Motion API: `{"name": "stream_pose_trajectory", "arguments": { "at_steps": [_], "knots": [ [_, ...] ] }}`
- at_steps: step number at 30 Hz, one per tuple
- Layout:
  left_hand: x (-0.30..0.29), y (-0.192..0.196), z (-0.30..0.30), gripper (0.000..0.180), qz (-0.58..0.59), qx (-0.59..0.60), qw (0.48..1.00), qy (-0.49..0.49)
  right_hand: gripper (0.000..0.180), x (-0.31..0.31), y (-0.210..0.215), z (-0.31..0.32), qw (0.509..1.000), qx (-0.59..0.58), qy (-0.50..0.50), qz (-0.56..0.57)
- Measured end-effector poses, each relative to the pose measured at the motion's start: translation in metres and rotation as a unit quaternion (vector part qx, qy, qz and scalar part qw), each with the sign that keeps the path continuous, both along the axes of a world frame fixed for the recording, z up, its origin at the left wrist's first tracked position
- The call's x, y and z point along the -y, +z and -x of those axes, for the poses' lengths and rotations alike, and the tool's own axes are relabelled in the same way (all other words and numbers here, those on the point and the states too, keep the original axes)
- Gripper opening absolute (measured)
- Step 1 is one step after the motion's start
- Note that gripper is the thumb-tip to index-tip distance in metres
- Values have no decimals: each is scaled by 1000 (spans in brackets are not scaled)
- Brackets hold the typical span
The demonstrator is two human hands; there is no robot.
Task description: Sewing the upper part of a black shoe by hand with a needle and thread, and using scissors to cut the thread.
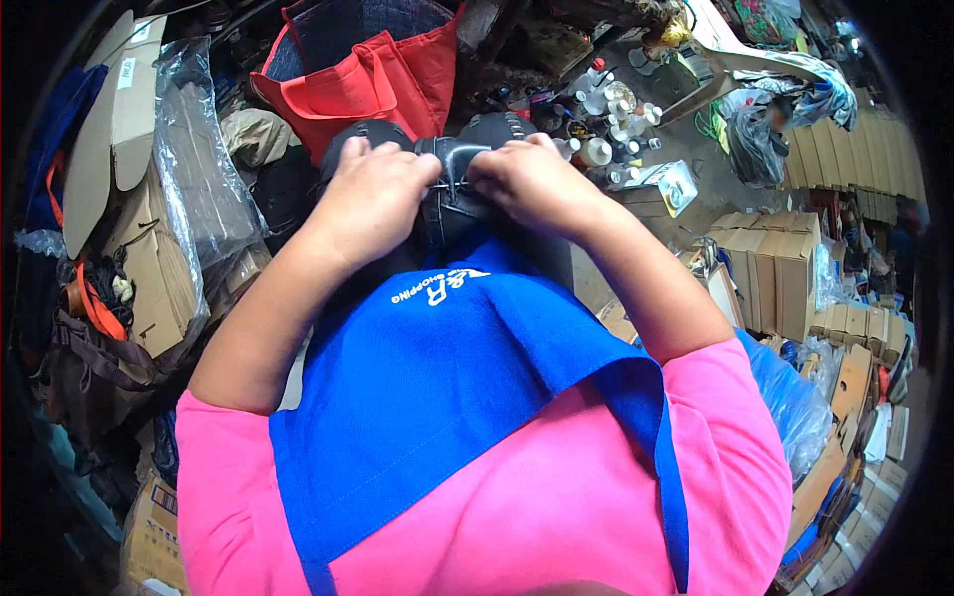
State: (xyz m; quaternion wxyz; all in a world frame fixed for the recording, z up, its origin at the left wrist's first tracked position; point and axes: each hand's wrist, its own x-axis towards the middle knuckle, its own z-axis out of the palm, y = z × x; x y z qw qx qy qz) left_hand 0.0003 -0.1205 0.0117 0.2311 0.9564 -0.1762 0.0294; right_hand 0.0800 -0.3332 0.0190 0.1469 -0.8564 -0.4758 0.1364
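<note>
Both my hands are closed at the black glossy, leather-like piece (454, 164) in front of my lap. My left hand (373, 197), fingers curled, grips its left side. Fingers bent inward, my right hand (537, 184) grips its right side. A seam or thin thread crosses the piece between them; its exact kind is unclear. Just beyond the hands show two rounded black shapes with pale stitches, the left one (370, 131) and the right one (497, 127). My blue apron (417, 387) lies below. The fingertips are partly hidden.
A red bag (373, 84) stands open beyond my hands. Several bottles (596, 151) crowd the floor at the far right. Cardboard boxes (765, 268) are stacked on the right. Cardboard sheets (134, 119) and clear plastic wrap (199, 169) lean at the left.
</note>
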Motion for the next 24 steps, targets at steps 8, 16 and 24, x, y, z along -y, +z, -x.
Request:
{"name": "stream_pose_trajectory", "arguments": {
  "at_steps": [8,16,24],
  "knots": [
    [-22,-3,6,7,-100,11,992,-75,7,4,-3,-5,995,52,39,81],
    [-131,-10,66,6,89,-64,984,139,7,71,-8,-24,988,75,-125,45],
    [-119,-5,36,12,770,-88,626,91,16,85,-15,-41,608,-507,-278,-544]
  ]
}}
